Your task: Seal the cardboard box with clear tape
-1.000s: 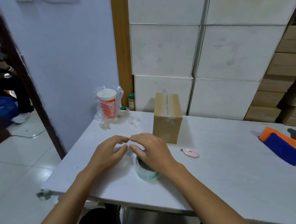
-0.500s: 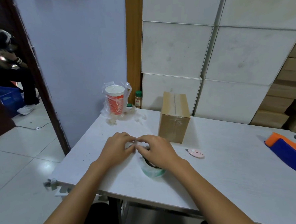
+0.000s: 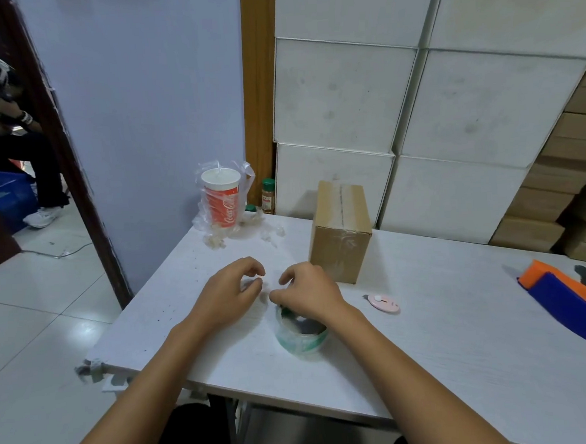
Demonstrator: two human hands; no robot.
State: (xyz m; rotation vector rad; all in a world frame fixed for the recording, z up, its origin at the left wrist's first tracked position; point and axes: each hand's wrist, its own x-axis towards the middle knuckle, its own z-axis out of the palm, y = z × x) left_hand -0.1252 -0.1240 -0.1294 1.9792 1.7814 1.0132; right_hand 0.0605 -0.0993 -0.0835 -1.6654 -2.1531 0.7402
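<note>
Two hands work just in front of the cardboard box, which stands upright on the white table. Our right hand rests on the clear tape roll, fingers curled on its rim; our left hand pinches narrowly, though whether it holds tape we cannot tell. Right of the roll lies a pink cutter.

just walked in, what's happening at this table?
A person is working a roll of clear tape on the white table. The right hand rests over the roll, and the left hand is beside it with fingers pinched, seemingly pulling the tape's free end, though the strip itself is too faint to confirm. The cardboard box stands just behind the hands, untouched, with some tape already along its top seam. A small pink cutter lies right of the roll.
</note>
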